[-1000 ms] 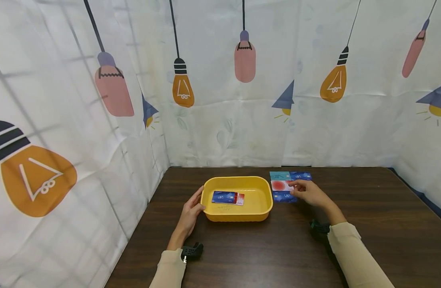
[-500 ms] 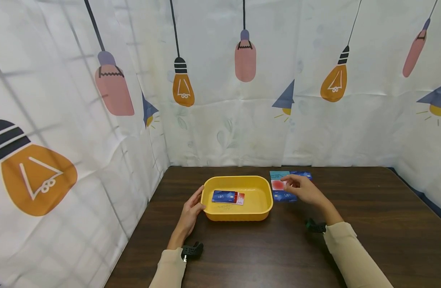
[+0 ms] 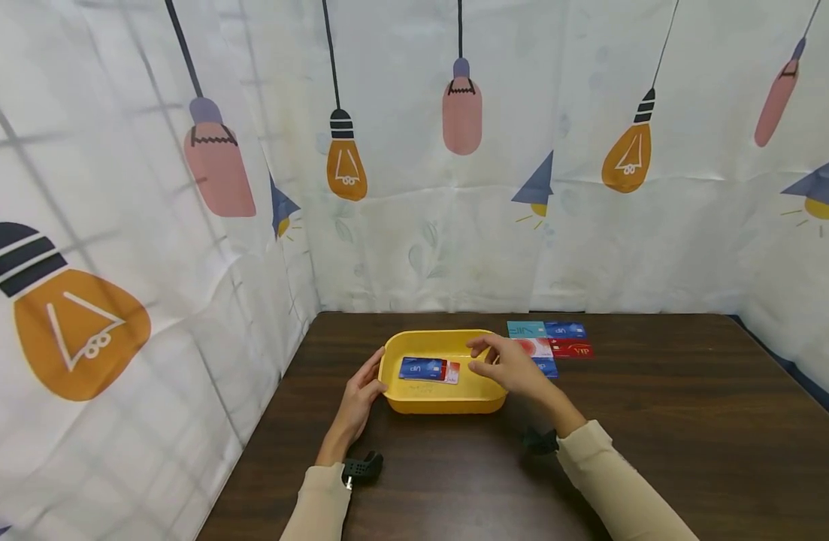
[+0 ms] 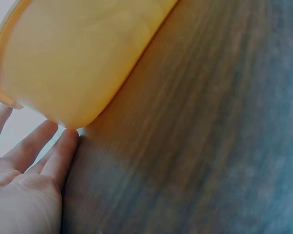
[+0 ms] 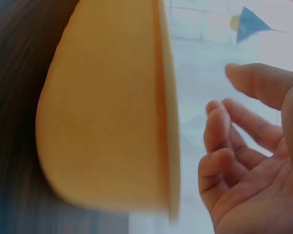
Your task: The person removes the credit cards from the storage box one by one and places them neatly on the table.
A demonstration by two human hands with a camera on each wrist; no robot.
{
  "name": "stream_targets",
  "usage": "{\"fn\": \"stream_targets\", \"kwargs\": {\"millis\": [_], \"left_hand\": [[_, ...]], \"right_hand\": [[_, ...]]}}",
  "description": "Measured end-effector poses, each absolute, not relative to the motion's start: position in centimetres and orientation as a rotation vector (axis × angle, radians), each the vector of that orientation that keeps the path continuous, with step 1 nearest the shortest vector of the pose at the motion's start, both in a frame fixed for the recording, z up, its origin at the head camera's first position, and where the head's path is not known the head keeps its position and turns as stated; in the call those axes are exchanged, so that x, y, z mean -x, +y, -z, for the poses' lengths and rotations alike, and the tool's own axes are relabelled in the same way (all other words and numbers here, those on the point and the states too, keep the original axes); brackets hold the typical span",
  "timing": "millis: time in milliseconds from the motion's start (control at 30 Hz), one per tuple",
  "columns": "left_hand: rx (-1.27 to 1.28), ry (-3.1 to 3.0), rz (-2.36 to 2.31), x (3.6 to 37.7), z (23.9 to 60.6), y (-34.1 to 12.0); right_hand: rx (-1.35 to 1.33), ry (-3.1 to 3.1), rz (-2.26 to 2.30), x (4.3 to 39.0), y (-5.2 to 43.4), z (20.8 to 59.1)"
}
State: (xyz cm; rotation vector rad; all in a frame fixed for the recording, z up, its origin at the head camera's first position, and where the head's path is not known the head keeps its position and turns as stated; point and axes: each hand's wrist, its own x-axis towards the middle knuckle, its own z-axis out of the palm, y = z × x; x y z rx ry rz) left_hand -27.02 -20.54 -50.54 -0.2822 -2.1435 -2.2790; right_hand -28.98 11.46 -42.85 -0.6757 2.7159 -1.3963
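A yellow plastic basin (image 3: 448, 406) stands on the table in the head view. Inside it lie a blue VIP card (image 3: 419, 368) and a red-and-white card (image 3: 453, 373), overlapping. My left hand (image 3: 355, 406) rests at the basin's left end; in the left wrist view its straight fingers touch the outer wall. Above the basin's right part hovers my right hand (image 3: 512, 368). Its fingers are loosely bent, with the thumb apart and nothing between them, as the right wrist view shows. Right of the basin lie a teal card (image 3: 525, 329), a blue card (image 3: 565, 330) and a red VIP card (image 3: 572, 349).
Beside those cards are a white card with a red disc (image 3: 537, 347) and another blue card (image 3: 546, 367), partly behind my right hand. The dark wooden table (image 3: 455, 481) reaches back to a white curtain (image 3: 414, 248) printed with lamps.
My right hand has moved left, from over the cards to above the basin. The red VIP card, hidden behind it before, now shows. My left hand has stayed at the basin.
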Motion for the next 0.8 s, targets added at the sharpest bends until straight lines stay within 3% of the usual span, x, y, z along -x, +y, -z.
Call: {"fn": "stream_targets", "kwargs": {"millis": [333, 800], "left_hand": [[0.313, -2.136, 2.279, 26.9, 50.6, -20.9], [0.320, -2.130, 2.284, 26.9, 50.6, -20.6]], "right_hand": [[0.684, 2.700, 1.228, 31.1, 6.0, 43.7], [0.591, 2.767, 1.011, 33.4, 3.4, 45.1]]}}
